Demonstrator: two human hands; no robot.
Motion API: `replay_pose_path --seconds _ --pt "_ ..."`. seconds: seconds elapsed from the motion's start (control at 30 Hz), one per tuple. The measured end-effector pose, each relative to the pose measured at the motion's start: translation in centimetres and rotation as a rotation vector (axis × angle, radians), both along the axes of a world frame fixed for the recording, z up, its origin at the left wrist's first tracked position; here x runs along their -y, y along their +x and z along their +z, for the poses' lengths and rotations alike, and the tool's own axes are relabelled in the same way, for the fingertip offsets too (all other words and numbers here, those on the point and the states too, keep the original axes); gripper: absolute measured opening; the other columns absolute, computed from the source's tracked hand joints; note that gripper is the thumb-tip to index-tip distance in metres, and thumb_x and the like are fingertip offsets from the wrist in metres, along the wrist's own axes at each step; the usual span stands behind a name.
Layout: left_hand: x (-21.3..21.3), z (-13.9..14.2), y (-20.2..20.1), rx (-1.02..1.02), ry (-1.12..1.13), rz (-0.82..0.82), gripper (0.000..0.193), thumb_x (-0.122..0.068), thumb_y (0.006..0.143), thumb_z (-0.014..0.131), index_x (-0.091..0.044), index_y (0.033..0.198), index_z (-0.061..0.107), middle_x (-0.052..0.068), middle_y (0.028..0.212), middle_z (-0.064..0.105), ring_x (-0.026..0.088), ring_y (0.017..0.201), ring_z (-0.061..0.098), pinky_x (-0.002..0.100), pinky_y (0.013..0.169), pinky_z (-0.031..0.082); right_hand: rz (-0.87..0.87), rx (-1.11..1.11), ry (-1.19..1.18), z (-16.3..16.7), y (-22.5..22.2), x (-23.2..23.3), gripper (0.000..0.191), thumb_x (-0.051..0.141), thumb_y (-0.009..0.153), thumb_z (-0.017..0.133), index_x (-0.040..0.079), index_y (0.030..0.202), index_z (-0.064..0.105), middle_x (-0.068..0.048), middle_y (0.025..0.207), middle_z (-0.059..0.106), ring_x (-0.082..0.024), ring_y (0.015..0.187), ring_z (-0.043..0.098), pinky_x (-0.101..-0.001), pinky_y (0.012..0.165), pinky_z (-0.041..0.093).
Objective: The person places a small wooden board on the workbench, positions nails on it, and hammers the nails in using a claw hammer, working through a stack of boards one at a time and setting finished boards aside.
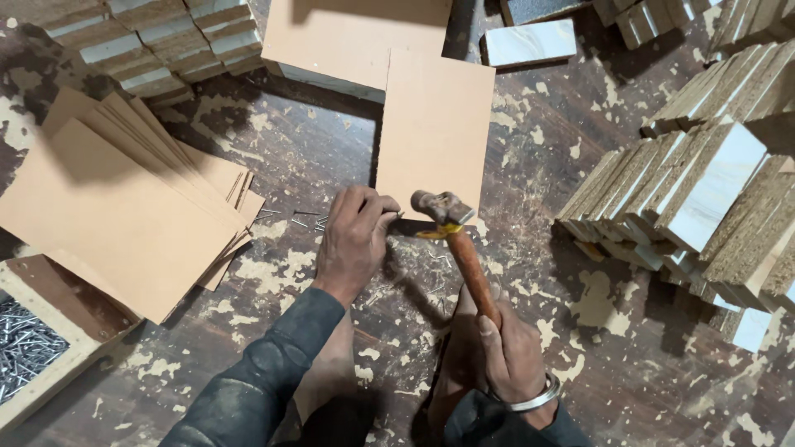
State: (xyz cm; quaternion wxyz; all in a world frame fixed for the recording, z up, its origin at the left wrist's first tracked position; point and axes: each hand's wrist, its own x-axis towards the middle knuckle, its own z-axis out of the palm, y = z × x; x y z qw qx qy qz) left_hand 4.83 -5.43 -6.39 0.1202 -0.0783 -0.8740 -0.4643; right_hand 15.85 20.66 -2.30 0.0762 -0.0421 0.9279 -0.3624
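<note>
My left hand pinches a small nail at the near edge of an upright brown board. A hammer with a reddish wooden handle is gripped low on the handle by my right hand. Its metal head sits just right of the nail, at the board's lower edge. A metal bangle circles my right wrist. Both sleeves are dark.
A fanned stack of brown boards lies at the left. A wooden box of nails sits at the lower left. Loose nails lie on the floor. Stacks of laminated wood blocks stand at the right and top.
</note>
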Motion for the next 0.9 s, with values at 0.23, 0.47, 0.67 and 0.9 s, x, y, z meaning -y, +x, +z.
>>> replay_pose_path --seconds 0.23,0.47,0.67,0.9 --pt "1.8 -0.4 -0.3 0.107 0.075 -0.044 0.047 -0.007 0.08 0.079 -0.005 0.125 0.067 0.013 0.119 0.062 0.028 0.106 0.064 0.037 0.092 0.056 -0.023 0.046 0.021 0.5 0.0 0.6 0.026 0.025 0.102 0.052 0.002 0.104 0.063 -0.019 0.068 0.06 -0.038 0.06 0.063 -0.0449 0.056 0.046" --pt "2.7 -2.0 -0.4 0.077 0.016 -0.093 0.04 -0.007 0.086 0.077 -0.007 0.125 0.071 0.013 0.111 0.074 0.026 0.098 0.07 0.038 0.09 0.058 0.026 -0.05 0.1 -1.9 0.3 0.2 0.028 0.027 0.104 0.049 0.002 0.106 0.063 -0.019 0.073 0.064 -0.035 0.058 0.064 -0.0439 0.052 0.048" --pt "2.8 -3.7 -1.1 0.039 -0.044 -0.148 0.032 -0.01 0.088 0.076 -0.008 0.119 0.072 0.011 0.109 0.075 0.023 0.099 0.071 0.036 0.091 0.06 -0.002 -0.233 0.042 -3.9 1.1 -1.0 0.039 0.033 0.106 0.035 0.005 0.105 0.062 -0.007 0.065 0.062 -0.02 0.048 0.058 -0.036 0.042 0.047" --pt "3.1 -3.9 -1.3 0.037 -0.051 -0.161 0.034 -0.01 0.087 0.077 -0.008 0.12 0.073 0.012 0.108 0.075 0.024 0.099 0.071 0.039 0.093 0.058 0.044 0.064 0.256 -3.6 -0.6 -0.7 0.04 0.036 0.105 0.043 0.001 0.106 0.061 -0.01 0.069 0.06 -0.024 0.054 0.06 -0.0403 0.047 0.049"
